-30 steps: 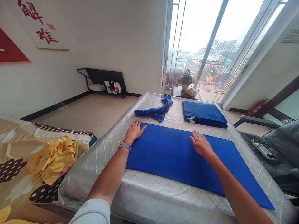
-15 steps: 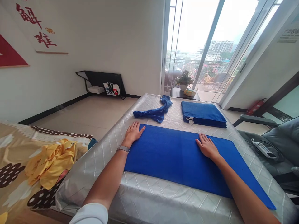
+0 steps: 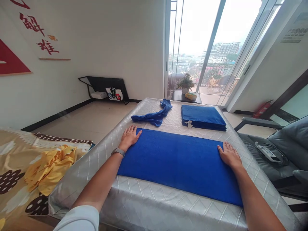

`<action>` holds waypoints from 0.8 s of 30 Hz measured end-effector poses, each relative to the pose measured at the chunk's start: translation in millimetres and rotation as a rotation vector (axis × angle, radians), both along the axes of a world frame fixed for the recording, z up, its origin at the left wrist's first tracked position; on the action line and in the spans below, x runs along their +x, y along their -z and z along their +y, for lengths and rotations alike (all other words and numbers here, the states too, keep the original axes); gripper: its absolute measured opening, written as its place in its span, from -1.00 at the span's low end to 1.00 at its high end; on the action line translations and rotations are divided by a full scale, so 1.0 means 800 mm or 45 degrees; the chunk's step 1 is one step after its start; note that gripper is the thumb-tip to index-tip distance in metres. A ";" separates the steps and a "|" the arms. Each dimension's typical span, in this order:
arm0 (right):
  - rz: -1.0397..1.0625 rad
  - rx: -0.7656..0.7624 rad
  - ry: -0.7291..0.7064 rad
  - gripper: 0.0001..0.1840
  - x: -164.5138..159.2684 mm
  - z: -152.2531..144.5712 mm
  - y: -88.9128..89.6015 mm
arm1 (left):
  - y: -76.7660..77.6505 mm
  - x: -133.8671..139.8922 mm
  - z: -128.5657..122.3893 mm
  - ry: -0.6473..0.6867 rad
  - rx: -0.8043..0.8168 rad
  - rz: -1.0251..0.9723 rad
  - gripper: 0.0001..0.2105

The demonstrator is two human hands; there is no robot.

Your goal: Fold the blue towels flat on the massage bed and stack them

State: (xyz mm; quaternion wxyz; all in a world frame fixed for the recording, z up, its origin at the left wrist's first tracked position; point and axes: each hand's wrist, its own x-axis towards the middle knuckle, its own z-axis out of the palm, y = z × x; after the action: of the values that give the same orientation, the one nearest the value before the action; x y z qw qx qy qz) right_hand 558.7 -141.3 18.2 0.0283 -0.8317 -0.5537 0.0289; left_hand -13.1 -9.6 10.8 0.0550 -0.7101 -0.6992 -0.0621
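The largest thing is the tabletop (image 3: 173, 195), which wears a silver quilted cover. Behind it stands a sliding glass door (image 3: 190, 35), with buildings and a balcony visible beyond. To the left there is a bedding-like patterned cover (image 3: 13, 146), and to the right a dark grey armchair (image 3: 295, 141).

Next in size is the flat blue cloth (image 3: 178, 160), which lies spread on the near part of the tabletop; its right edge is partly hidden under the right hand and forearm. On the patterned cover there is a crumpled yellow cloth (image 3: 51, 166). A stack of folded blue cloths (image 3: 202, 116) lies behind the flat blue cloth, toward the right, and a twisted blue cloth (image 3: 155, 116) lies to the left of this stack, apart from it.

Smaller are the two hands. The left hand (image 3: 130, 138) rests palm down at the far left corner of the flat blue cloth, its thumb upon the cloth. The right hand (image 3: 230, 155) rests palm down at the far right corner. In both, the grip is wide: fingers are stretched and pinch nothing.

Smaller again are a potted plant (image 3: 185, 83) near the door, a white device (image 3: 268, 152) with cable on the armchair seat, a wristband (image 3: 119, 151) on the left wrist, and white labels (image 3: 190, 124) at the stack's near side.
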 end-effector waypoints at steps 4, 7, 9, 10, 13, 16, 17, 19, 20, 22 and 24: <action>0.013 0.018 0.003 -0.13 0.002 0.001 0.003 | -0.022 0.037 -0.013 0.084 0.116 0.054 -0.33; 0.032 0.023 0.000 -0.12 0.003 0.001 0.004 | -0.034 0.104 -0.029 0.302 0.055 -0.043 -0.37; 0.033 0.024 0.002 -0.11 0.001 0.000 0.003 | -0.034 0.160 -0.041 0.551 -0.015 -0.107 -0.36; 0.030 0.026 0.004 -0.11 0.000 -0.001 0.002 | -0.032 0.188 -0.047 0.657 -0.019 -0.125 -0.35; 0.019 0.028 0.010 -0.12 -0.002 -0.002 0.001 | -0.022 0.252 -0.060 0.815 -0.055 -0.178 -0.31; 0.016 0.020 0.005 -0.12 -0.002 -0.002 0.001 | -0.013 0.280 -0.064 0.805 -0.138 -0.218 -0.27; 0.015 0.022 0.003 -0.12 -0.001 -0.002 0.002 | -0.012 0.281 -0.063 0.799 -0.159 -0.225 -0.26; 0.015 0.031 0.002 -0.12 0.000 -0.001 0.004 | -0.010 0.276 -0.061 0.796 -0.178 -0.224 -0.24; 0.015 0.036 0.003 -0.12 0.001 -0.001 0.004 | -0.010 0.270 -0.059 0.793 -0.182 -0.219 -0.24; 0.019 0.040 0.001 -0.12 0.001 0.000 0.006 | -0.010 0.254 -0.054 0.771 -0.185 -0.210 -0.23; 0.024 0.038 0.002 -0.12 0.001 0.000 0.006 | -0.011 0.232 -0.048 0.727 -0.192 -0.209 -0.23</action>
State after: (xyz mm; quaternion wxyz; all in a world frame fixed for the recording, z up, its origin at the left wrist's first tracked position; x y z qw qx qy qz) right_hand 559.8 -141.3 13.4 0.0461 -0.8314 -0.5531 0.0285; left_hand 172.7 -47.8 19.4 -0.0741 -0.8726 -0.4760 -0.0800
